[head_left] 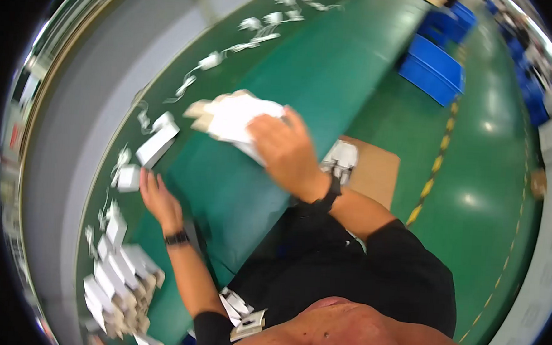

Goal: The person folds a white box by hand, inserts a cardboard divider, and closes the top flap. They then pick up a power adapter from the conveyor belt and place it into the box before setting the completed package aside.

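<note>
My right hand (288, 153) is closed over a white carton (241, 116) above the green work surface. Tan open flaps stick out at the carton's far left end, and motion blurs them; I cannot tell whether it is one carton or several together. My left hand (161, 203) is open, its fingers stretched toward a small white box (129, 178). The fingertips are at the box's edge, and whether they touch it is unclear. Just beyond lies a longer white box (157, 146), with a white charger plug (164, 121) at its far end.
White plugs with cables (211, 60) lie in a row along the far side of the green table (331, 63). Several white cartons with open flaps (117, 280) are piled at lower left. Blue bins (432, 69) and a brown cardboard sheet (376, 171) are at right.
</note>
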Available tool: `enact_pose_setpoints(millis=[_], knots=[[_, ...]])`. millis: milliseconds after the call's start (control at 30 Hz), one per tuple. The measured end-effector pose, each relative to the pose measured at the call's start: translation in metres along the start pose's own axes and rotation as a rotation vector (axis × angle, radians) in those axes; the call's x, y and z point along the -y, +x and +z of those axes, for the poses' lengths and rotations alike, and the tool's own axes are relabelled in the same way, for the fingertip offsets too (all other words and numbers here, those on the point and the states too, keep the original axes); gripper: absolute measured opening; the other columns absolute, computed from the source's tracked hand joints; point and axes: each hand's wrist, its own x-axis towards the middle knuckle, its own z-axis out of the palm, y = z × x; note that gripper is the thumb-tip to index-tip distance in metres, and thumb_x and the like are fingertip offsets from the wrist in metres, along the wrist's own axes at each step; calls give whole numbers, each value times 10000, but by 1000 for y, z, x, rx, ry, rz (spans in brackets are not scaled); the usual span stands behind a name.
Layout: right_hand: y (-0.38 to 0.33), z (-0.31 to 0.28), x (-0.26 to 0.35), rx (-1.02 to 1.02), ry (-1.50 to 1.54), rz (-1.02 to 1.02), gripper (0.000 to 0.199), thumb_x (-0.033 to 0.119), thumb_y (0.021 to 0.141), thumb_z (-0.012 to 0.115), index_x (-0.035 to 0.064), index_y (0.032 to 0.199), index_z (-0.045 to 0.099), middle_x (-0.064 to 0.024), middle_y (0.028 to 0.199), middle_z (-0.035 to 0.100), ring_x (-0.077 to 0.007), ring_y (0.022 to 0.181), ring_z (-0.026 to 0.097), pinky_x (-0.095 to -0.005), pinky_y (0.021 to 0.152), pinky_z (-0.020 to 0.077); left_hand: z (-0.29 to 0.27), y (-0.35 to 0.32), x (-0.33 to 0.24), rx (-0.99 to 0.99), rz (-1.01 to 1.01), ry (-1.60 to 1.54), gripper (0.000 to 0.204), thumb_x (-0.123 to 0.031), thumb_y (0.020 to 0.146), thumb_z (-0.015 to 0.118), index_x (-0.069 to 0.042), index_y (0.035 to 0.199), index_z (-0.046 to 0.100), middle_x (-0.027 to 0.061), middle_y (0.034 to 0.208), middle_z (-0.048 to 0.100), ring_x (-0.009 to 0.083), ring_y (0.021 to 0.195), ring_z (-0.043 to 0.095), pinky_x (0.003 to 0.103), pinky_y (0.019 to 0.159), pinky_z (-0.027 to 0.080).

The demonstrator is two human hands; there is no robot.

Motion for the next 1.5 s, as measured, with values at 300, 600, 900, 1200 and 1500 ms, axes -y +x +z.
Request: enact_pose_setpoints(millis=[300, 600, 900, 1200, 1500], knots=[[-43, -13, 91, 171, 780, 77, 354, 135, 892, 663, 32, 1230, 642, -117, 1131, 698, -287, 1007, 679, -381, 841, 534, 83, -186, -102, 440, -144, -31, 1068, -678, 831, 693, 50, 1519, 321, 216, 1544, 400, 322, 1395, 436, 432, 1162, 348], [-8, -71, 23, 932, 884, 188, 247, 233, 911, 699, 72, 1062, 588, -93, 836, 720, -266, 728, 714, -348, 657, 555, 39, -222, -101, 904, -343, 73, 1147, -698, 770, 738, 22, 1543, 291, 160, 1464, 466, 265, 1320, 500, 396, 1101, 395], [-15, -88, 24, 722, 1090, 424, 345, 299, 928, 715, 104, 1200, 632, -75, 848, 687, -226, 788, 699, -355, 723, 560, 66, -245, -107, 580, -248, -43, 1051, -526, 872, 744, -50, 1596, 149, 147, 1480, 435, 259, 1320, 478, 403, 1092, 393], [-50, -59, 22, 325, 964, 129, 300, 276, 935, 711, 71, 1154, 693, -104, 981, 644, -195, 948, 645, -332, 862, 519, 75, -244, -94, 585, -112, 57, 794, -423, 887, 767, -64, 1443, 330, 121, 1310, 487, 221, 1162, 519, 368, 998, 440], [-56, -58, 2, 360, 1224, 279, 289, 135, 994, 613, 17, 1258, 620, -201, 1259, 645, -285, 1155, 639, -401, 957, 518, 114, -243, -91, 581, -211, -194, 703, -115, 845, 816, -92, 1359, 337, 129, 1219, 558, 190, 1051, 625, 328, 856, 558]])
